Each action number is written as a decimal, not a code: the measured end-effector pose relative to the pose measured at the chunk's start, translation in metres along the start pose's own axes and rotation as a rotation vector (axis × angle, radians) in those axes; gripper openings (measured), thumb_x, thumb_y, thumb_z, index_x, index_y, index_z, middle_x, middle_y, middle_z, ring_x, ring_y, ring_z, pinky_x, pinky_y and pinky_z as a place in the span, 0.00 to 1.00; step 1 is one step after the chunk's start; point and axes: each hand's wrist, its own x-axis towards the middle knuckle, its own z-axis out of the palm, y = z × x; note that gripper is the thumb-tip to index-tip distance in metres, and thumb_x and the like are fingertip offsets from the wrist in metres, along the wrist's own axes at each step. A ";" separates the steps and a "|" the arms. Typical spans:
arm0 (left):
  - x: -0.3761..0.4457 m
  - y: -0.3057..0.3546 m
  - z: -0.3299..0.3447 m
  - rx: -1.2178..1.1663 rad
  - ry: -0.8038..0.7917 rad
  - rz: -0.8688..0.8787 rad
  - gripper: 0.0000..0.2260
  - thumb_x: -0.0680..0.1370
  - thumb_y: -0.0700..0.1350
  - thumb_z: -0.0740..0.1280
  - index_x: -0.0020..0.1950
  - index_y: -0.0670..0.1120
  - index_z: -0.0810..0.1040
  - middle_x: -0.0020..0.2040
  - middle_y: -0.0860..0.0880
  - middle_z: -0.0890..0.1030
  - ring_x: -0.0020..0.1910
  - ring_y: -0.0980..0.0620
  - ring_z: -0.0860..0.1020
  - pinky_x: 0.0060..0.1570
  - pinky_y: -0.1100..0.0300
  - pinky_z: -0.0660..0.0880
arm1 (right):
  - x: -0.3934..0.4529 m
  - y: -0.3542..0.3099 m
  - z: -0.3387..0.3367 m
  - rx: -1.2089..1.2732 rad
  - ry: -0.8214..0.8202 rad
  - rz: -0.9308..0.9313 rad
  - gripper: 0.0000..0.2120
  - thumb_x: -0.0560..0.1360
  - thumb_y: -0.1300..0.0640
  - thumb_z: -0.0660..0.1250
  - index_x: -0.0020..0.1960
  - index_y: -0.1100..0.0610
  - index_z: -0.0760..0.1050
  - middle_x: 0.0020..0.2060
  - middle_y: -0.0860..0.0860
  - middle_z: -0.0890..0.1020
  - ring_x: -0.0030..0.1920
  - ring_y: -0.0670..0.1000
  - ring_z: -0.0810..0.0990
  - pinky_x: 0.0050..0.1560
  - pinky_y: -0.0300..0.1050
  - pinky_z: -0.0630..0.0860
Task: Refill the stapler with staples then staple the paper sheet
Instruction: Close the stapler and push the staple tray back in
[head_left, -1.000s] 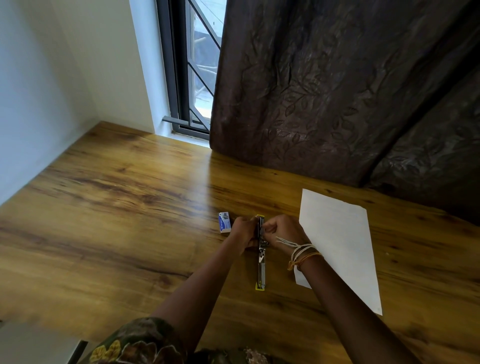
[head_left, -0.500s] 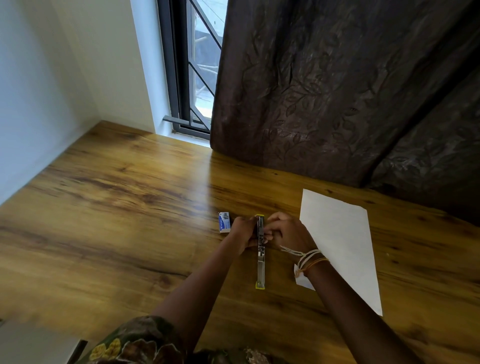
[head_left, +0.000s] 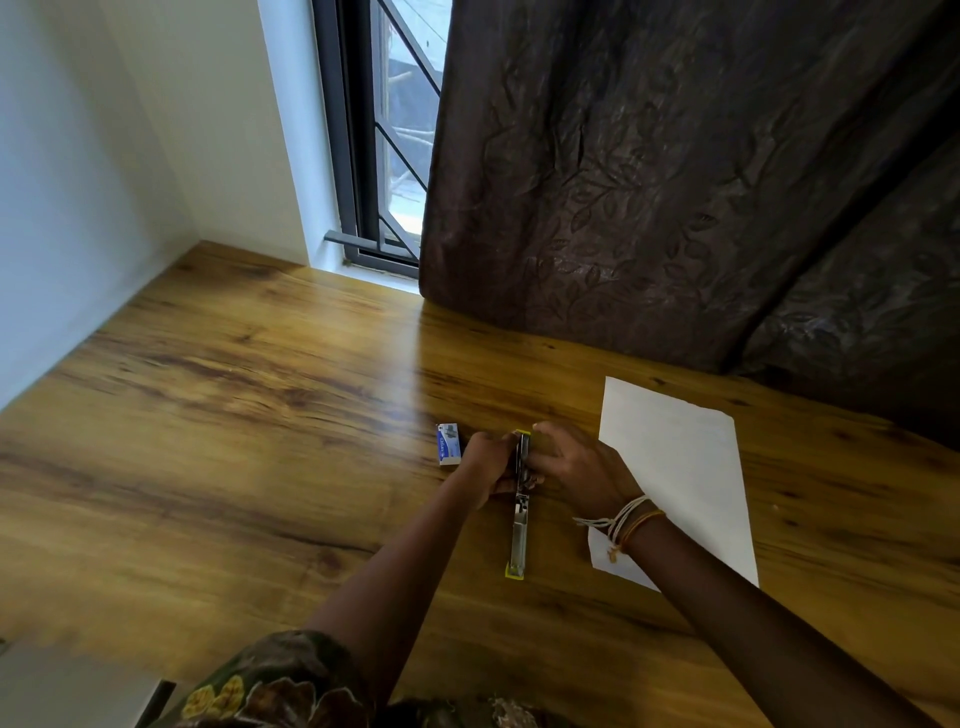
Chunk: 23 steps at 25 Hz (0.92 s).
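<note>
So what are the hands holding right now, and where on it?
Both hands grip the opened stapler at its far half, near the hinge: left hand on its left side, right hand on its right. The near end lies free on the table.

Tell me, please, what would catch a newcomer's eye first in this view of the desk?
Probably the two hands meeting mid-desk: the left hand and right hand pinch the opened stapler, which lies stretched flat toward the person. Next, the white paper sheet just right of them, partly under the right wrist, and the small blue staple box to the left. A dark curtain looms behind.
</note>
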 end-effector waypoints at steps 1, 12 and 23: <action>-0.001 0.000 0.000 -0.008 -0.009 -0.002 0.17 0.83 0.45 0.58 0.68 0.35 0.68 0.60 0.32 0.78 0.51 0.38 0.81 0.53 0.46 0.79 | 0.002 0.000 -0.001 -0.018 0.004 0.004 0.13 0.67 0.58 0.76 0.51 0.57 0.82 0.57 0.61 0.80 0.55 0.61 0.81 0.45 0.51 0.83; -0.002 0.000 0.000 -0.001 0.000 0.010 0.14 0.83 0.45 0.57 0.56 0.36 0.76 0.41 0.38 0.83 0.38 0.43 0.84 0.41 0.52 0.82 | 0.007 0.004 0.012 -0.116 0.003 0.092 0.19 0.69 0.58 0.74 0.59 0.55 0.78 0.60 0.63 0.78 0.56 0.64 0.80 0.46 0.55 0.82; -0.002 0.000 0.001 0.006 0.013 -0.001 0.14 0.83 0.45 0.58 0.58 0.35 0.75 0.48 0.36 0.83 0.42 0.41 0.83 0.49 0.48 0.81 | -0.007 0.002 0.030 0.020 0.031 0.185 0.26 0.68 0.65 0.71 0.64 0.55 0.74 0.64 0.65 0.74 0.58 0.67 0.77 0.53 0.61 0.79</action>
